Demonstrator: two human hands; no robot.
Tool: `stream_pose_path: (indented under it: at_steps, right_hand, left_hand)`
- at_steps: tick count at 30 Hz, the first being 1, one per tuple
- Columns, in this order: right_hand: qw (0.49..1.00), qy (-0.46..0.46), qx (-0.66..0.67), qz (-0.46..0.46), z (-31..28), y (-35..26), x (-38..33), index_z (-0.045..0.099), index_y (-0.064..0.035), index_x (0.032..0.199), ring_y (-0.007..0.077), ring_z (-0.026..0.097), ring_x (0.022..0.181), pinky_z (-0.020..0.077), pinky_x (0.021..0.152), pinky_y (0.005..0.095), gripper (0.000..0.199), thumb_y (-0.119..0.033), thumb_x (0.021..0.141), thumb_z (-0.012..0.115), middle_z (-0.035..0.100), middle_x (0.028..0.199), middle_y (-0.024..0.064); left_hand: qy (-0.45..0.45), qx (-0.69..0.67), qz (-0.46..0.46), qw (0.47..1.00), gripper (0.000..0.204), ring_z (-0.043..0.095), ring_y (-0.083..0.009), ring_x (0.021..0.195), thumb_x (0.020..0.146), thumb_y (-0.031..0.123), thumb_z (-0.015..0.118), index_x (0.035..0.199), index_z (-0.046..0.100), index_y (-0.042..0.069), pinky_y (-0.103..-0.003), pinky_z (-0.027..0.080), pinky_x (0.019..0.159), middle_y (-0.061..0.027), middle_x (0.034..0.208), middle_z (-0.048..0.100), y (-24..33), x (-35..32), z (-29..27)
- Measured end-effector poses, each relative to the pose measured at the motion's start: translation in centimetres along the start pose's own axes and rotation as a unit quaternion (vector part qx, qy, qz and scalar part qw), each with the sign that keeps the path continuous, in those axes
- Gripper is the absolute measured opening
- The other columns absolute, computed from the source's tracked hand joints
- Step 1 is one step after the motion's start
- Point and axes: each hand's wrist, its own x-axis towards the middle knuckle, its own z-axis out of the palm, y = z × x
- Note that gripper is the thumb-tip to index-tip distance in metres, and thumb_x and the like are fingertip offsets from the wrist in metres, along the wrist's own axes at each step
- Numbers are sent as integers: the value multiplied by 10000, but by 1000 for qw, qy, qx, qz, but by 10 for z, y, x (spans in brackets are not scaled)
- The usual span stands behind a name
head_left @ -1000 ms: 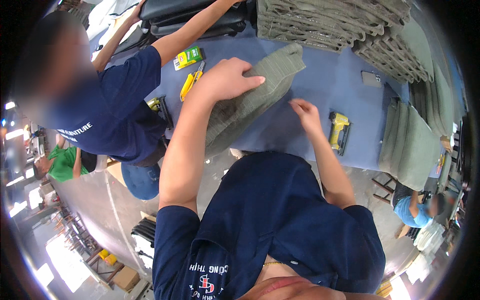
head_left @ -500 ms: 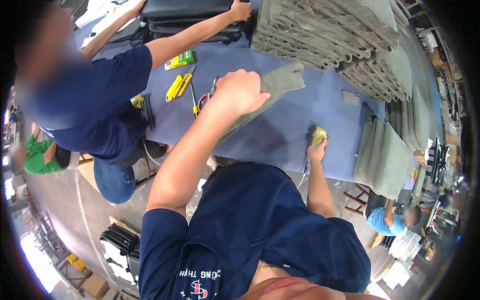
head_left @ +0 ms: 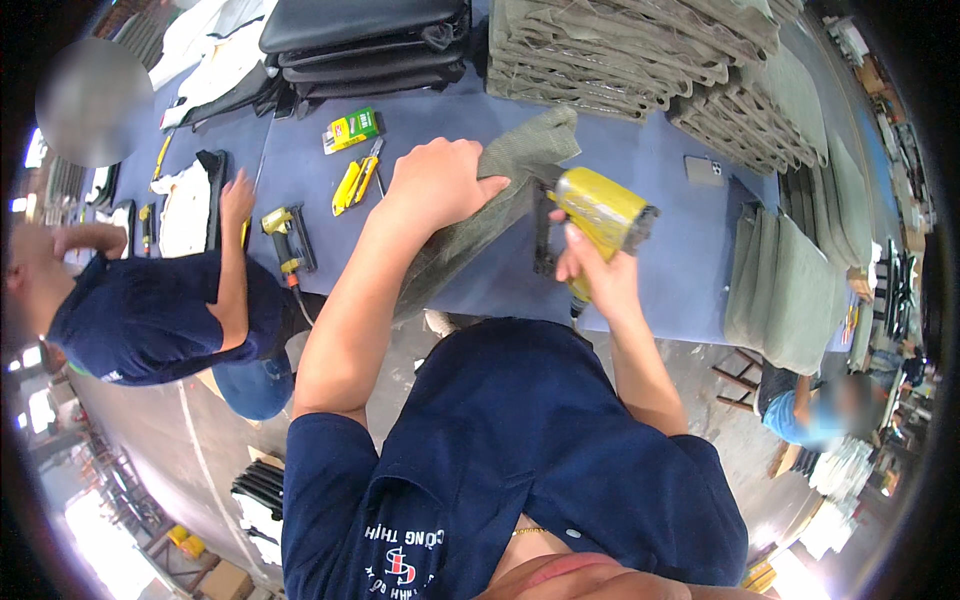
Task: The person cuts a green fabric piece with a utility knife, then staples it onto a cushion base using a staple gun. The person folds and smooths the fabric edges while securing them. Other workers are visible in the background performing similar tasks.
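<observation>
My left hand (head_left: 440, 185) is closed around the edge of a grey-green fabric-covered piece (head_left: 530, 148), which slants across the table toward me. Part of the piece is hidden under that hand and forearm. In my right hand (head_left: 605, 275) is a yellow air staple gun (head_left: 608, 208), gripped by its handle. Its dark nose and magazine point left, close to the right side of the fabric piece; I cannot tell whether they touch. A hose fitting shows at the handle's lower end.
Left of my arm lie a yellow utility knife (head_left: 352, 186), a green-yellow box (head_left: 352, 130) and another staple gun (head_left: 288, 240). Black cushions (head_left: 370, 40) and grey-green covered pieces (head_left: 610, 60) are stacked behind. A phone (head_left: 703, 170) lies right. A co-worker (head_left: 160, 310) handles a white-and-black piece (head_left: 190, 205).
My right hand has brought the staple gun up and left, beside the fabric piece. My left hand has shifted slightly left. The co-worker has moved from the black stack to the left.
</observation>
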Motion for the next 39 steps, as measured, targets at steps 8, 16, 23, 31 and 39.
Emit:
stream_pose_path:
  at_steps: [8,16,23,31,39]
  right_hand:
    - [989,-32,-146,0,28,6,4,799,23,1170,126,736,718,590,657,336,200,-124,1036,778,772,780,61]
    - [972,-52,-228,-16,21,9,3,804,5,1153,256,824,841,620,791,392,226,-162,1001,786,838,936,166]
    - [973,-56,-223,-7,24,10,3,787,3,1187,251,799,906,602,805,379,226,-153,1023,774,817,987,149]
    - [962,-53,-257,-79,28,7,12,783,9,1234,296,837,1002,622,898,420,262,-154,1031,765,850,1060,193]
    - [981,-115,-118,98,-24,5,17,785,-35,1282,120,686,785,563,700,316,374,-278,1013,879,772,920,42]
  left_hand:
    - [21,24,10,999,467,738,-473,1166,928,392,782,1218,779,26,-575,583,1032,-254,1176,798,-3,-1,5]
    - [44,33,13,998,411,789,-455,1072,930,371,817,1166,783,36,-559,636,949,-228,1113,817,-1,-3,6]
    - [54,53,45,996,364,783,-469,1000,936,337,799,1088,752,9,-569,628,909,-251,1017,801,-4,-4,10]
    - [40,94,66,993,372,757,-482,1023,953,336,770,1078,713,-9,-590,601,916,-262,991,779,-1,-6,7]
    - [54,29,12,998,579,756,-475,1090,917,480,830,1287,753,41,-570,601,960,-283,1107,795,1,-33,5]
